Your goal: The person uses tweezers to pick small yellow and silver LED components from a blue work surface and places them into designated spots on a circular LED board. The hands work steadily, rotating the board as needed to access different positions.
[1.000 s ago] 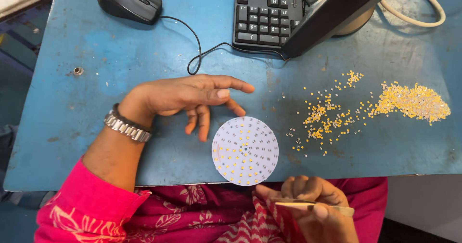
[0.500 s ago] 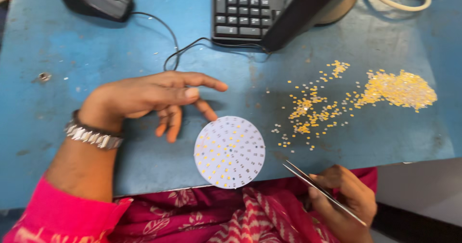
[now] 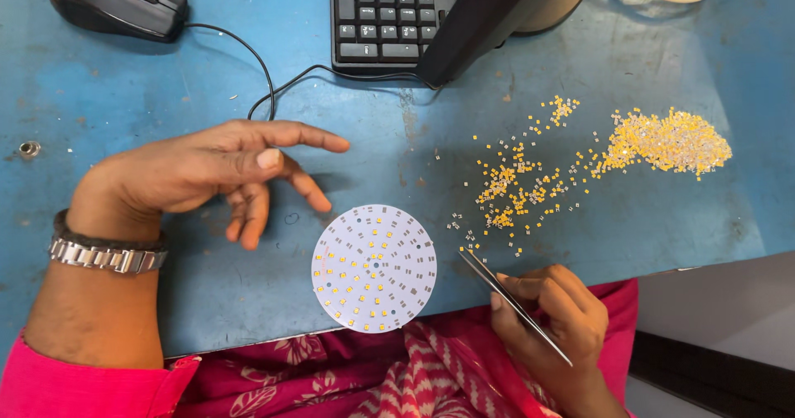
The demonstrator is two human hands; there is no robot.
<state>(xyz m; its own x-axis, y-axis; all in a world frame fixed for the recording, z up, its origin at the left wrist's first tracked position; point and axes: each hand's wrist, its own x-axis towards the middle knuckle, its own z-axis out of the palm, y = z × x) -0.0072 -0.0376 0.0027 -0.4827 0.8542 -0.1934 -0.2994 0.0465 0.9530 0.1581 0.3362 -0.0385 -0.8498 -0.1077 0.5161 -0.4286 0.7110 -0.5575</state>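
Note:
A round white circuit board dotted with small yellow chips lies near the front edge of the blue table. My left hand hovers just left of and above the board, fingers spread, holding nothing; a metal watch is on its wrist. At the table's front edge, right of the board, my right hand grips thin metal tweezers, whose tip points up-left toward the board's right rim. Many tiny yellow chips are scattered to the right, with a denser heap farther right.
A black keyboard and a dark slanted monitor stand sit at the back. A black mouse with its cable lies at the back left. A small metal nut rests near the left edge.
My right hand has come up from my lap to the table's front edge, swinging the tweezers' tip toward the board. The left hand keeps its pose.

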